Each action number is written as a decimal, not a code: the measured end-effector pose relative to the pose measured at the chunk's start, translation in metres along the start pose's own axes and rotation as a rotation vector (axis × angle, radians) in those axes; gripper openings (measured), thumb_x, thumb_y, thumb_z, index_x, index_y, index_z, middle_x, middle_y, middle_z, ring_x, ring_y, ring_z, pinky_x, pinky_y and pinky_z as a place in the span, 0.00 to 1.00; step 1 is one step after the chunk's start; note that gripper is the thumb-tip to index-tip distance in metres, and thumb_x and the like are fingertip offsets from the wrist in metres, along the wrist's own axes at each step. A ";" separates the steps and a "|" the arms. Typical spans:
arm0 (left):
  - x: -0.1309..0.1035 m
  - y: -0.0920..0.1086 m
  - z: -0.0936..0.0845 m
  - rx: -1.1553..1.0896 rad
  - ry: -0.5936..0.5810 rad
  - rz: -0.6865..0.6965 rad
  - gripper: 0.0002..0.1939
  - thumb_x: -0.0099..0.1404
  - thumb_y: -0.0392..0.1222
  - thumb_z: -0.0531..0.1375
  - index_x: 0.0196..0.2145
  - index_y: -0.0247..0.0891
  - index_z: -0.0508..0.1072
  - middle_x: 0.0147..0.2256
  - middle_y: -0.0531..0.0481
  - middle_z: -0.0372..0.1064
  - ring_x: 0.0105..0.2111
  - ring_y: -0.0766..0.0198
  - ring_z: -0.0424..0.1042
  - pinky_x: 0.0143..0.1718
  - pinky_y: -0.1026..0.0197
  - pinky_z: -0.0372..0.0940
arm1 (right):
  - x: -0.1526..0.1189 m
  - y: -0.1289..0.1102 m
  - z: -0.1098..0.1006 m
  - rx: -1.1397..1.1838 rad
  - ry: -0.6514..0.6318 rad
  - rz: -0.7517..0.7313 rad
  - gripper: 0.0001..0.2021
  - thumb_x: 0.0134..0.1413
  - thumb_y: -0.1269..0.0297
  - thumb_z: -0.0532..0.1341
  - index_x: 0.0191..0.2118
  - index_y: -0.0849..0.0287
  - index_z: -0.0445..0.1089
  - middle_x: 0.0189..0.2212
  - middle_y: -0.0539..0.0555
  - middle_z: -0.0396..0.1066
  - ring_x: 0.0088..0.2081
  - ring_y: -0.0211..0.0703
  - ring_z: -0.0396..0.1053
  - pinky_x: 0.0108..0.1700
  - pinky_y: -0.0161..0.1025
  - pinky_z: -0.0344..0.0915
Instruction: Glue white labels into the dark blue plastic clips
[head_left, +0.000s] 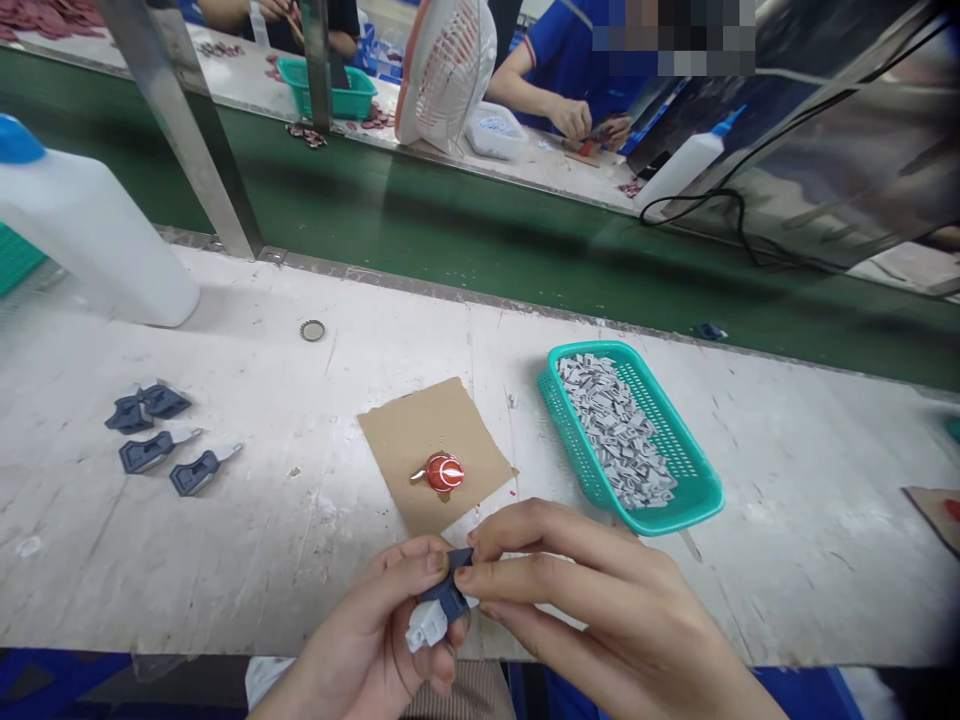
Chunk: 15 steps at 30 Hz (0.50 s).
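Near the front edge of the table, my left hand (401, 610) grips a dark blue and white plastic part (448, 597) between thumb and fingers. My right hand (555, 590) has its fingertips pressed on the right side of the same part. Just beyond my hands lies a square of brown cardboard (420, 430) with a glossy red blob (444, 471) on it. To the right stands a green basket (697, 485) holding a heap of small grey pieces (619, 430). Several dark blue parts (199, 470) rest on the table at the left.
A large white bottle (97, 230) stands at the left, and a bottle cap (312, 330) lies behind the cardboard. Metal posts (184, 130) rise at the table's back edge. Across a green strip (450, 230), other people work near a fan (448, 75).
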<state>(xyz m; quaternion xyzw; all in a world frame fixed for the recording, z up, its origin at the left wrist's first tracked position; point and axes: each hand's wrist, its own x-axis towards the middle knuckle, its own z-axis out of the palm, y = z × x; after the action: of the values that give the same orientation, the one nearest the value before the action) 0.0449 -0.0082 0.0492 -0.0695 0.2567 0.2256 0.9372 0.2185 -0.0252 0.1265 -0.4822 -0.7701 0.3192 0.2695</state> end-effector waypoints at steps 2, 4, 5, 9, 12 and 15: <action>0.000 -0.001 0.000 0.008 0.014 -0.013 0.11 0.50 0.41 0.75 0.27 0.33 0.79 0.19 0.51 0.74 0.17 0.72 0.73 0.14 0.78 0.65 | 0.001 -0.001 -0.001 -0.008 -0.011 0.006 0.14 0.62 0.75 0.60 0.48 0.51 0.74 0.40 0.53 0.73 0.41 0.38 0.73 0.42 0.31 0.71; 0.000 -0.001 0.000 0.026 0.031 -0.026 0.12 0.50 0.42 0.75 0.26 0.33 0.79 0.18 0.50 0.74 0.15 0.72 0.72 0.14 0.78 0.65 | 0.000 -0.001 -0.002 -0.010 -0.024 0.021 0.14 0.62 0.75 0.60 0.48 0.51 0.74 0.40 0.53 0.72 0.40 0.37 0.73 0.42 0.30 0.71; 0.000 -0.001 0.000 0.033 0.044 -0.030 0.12 0.50 0.42 0.75 0.26 0.33 0.78 0.17 0.50 0.74 0.15 0.72 0.71 0.14 0.77 0.65 | -0.001 -0.001 -0.002 -0.010 -0.031 0.031 0.14 0.62 0.75 0.60 0.48 0.51 0.74 0.40 0.53 0.72 0.40 0.37 0.73 0.42 0.30 0.71; 0.000 -0.002 -0.001 0.043 0.085 -0.006 0.14 0.47 0.42 0.76 0.27 0.33 0.78 0.18 0.51 0.73 0.16 0.70 0.72 0.14 0.75 0.67 | -0.004 0.001 0.000 0.047 -0.055 0.080 0.14 0.63 0.75 0.59 0.47 0.49 0.76 0.40 0.52 0.72 0.39 0.37 0.73 0.42 0.31 0.71; 0.001 -0.002 -0.002 0.062 0.116 -0.002 0.16 0.45 0.43 0.77 0.27 0.33 0.77 0.18 0.51 0.73 0.17 0.69 0.72 0.15 0.74 0.67 | -0.004 0.006 0.002 0.177 -0.031 0.162 0.12 0.62 0.72 0.61 0.44 0.48 0.78 0.39 0.53 0.71 0.40 0.40 0.73 0.42 0.34 0.72; -0.001 0.000 -0.001 0.131 0.098 -0.014 0.16 0.47 0.45 0.76 0.28 0.34 0.77 0.19 0.52 0.74 0.16 0.70 0.72 0.16 0.73 0.68 | -0.003 0.012 0.005 0.342 -0.013 0.299 0.06 0.59 0.67 0.65 0.38 0.49 0.80 0.40 0.54 0.70 0.44 0.43 0.72 0.45 0.38 0.72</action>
<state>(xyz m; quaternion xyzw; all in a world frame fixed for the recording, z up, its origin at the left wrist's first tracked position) 0.0439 -0.0087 0.0489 -0.0209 0.3159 0.1979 0.9277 0.2231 -0.0256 0.1143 -0.5360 -0.6265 0.4847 0.2920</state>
